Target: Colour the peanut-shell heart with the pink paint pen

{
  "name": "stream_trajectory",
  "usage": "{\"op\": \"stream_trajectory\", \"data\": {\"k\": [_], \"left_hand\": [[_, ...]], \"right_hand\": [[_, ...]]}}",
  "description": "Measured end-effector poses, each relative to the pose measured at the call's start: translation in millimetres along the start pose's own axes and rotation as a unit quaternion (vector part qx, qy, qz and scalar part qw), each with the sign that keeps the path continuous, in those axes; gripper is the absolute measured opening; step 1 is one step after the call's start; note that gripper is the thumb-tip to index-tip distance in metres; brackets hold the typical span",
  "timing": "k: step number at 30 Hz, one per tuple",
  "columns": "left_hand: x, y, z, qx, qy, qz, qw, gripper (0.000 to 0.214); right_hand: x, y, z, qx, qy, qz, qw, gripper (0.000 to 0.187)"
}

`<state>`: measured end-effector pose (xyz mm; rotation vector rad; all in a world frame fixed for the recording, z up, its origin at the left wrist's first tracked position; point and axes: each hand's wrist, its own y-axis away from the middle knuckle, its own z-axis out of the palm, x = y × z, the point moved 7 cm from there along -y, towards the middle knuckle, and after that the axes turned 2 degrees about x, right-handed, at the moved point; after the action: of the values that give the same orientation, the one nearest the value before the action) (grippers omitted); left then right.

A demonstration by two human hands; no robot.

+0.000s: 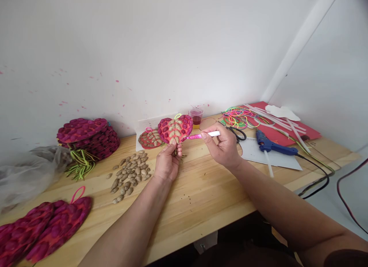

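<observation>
My left hand (167, 161) pinches the bottom tip of a red heart-shaped ornament (175, 129) covered with nut shells and holds it upright above the wooden table (201, 194). A yellow-green loop sticks up from its top. My right hand (223, 146) grips a paintbrush (205, 135) with a white handle and pink end. Its tip touches the heart's right edge. Some shells on the heart are painted red, the middle ones are bare tan.
A pile of loose shells (130, 175) lies left of my hands. Another partly painted heart (149, 138) rests on white paper. Stacks of finished dark pink hearts (87, 134) sit at left. A paint cup (196, 117), scissors (238, 133), coloured cords (238, 117) and a blue glue gun (271, 146) lie at right.
</observation>
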<state>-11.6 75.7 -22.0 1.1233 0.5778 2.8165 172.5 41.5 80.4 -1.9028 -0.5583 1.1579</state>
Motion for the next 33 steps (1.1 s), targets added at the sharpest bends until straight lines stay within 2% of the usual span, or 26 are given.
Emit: {"op": "stream_trajectory", "data": {"k": [7, 16, 33], "left_hand": [[-0.9, -1.6, -1.5, -0.006, 0.000, -0.001, 1.000, 0.017], [1.0, -1.3, 0.5, -0.028, -0.032, 0.027, 0.999, 0.008], [0.2, -0.8, -0.7, -0.011, -0.011, 0.011, 1.000, 0.015]], "right_hand": [[3.2, 0.3, -1.5, 0.008, -0.012, 0.008, 1.000, 0.008], [4.6, -0.3, -2.4, 0.013, 0.009, 0.003, 1.000, 0.010], [6.9, 0.9, -0.4, 0.002, -0.024, 0.023, 0.999, 0.009]]}}
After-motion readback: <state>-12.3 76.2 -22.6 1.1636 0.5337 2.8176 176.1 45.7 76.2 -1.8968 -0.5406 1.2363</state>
